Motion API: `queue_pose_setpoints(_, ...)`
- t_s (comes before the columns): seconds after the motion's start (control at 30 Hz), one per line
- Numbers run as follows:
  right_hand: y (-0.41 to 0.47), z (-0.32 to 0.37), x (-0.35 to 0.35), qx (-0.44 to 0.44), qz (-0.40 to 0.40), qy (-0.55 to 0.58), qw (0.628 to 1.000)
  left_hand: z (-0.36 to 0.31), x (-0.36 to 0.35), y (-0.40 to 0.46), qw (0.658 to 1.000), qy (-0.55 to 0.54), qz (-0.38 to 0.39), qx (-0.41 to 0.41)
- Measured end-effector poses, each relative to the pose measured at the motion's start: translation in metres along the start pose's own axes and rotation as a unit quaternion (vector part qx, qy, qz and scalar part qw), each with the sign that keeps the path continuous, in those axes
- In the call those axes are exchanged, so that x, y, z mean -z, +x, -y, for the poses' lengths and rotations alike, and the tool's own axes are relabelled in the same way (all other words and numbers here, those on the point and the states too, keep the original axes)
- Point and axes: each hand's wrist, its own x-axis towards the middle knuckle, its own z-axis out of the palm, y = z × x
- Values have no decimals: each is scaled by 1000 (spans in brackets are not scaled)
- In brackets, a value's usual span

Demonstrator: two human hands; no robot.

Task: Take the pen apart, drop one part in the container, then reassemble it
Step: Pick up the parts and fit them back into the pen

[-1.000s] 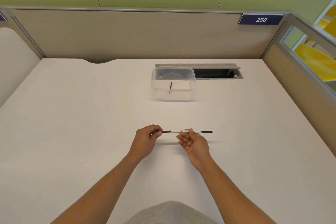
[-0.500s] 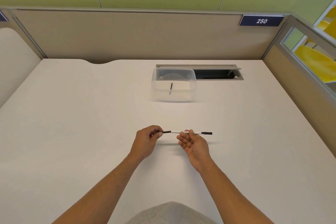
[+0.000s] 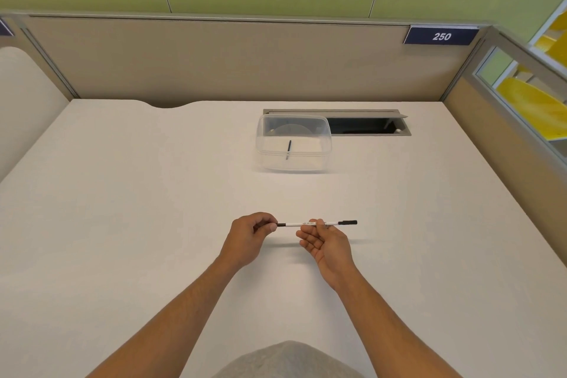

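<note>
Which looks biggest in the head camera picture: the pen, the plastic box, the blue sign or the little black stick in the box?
1. Plastic box, biggest.
2. Pen and blue sign look about equally long; the sign is farther off, so I won't rank them.
3. Little black stick, smallest.

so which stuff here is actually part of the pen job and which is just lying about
Part of the job:
- slim white pen with black ends, held by the left hand and right hand
- thin dark pen part lying in the container
- clear plastic container

Just there:
- open grey cable hatch in the white desk
- dark blue "250" sign
</note>
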Motion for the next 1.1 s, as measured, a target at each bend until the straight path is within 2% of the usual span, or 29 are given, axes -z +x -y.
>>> queue_pose_setpoints(0.1, -2, -3, -4, -1, 11, -10, 1000, -3, -2, -1, 1000, -1, 19, 0)
queue_pose_setpoints(0.67, -5, -7, -8, 20, 7, -25, 999, -8, 1, 1, 997, -65, 1, 46)
queue_pose_setpoints(1.1, -7, -1, -18, 5, 9, -1, 1000, -12, 3, 1, 992, -118, -14, 39)
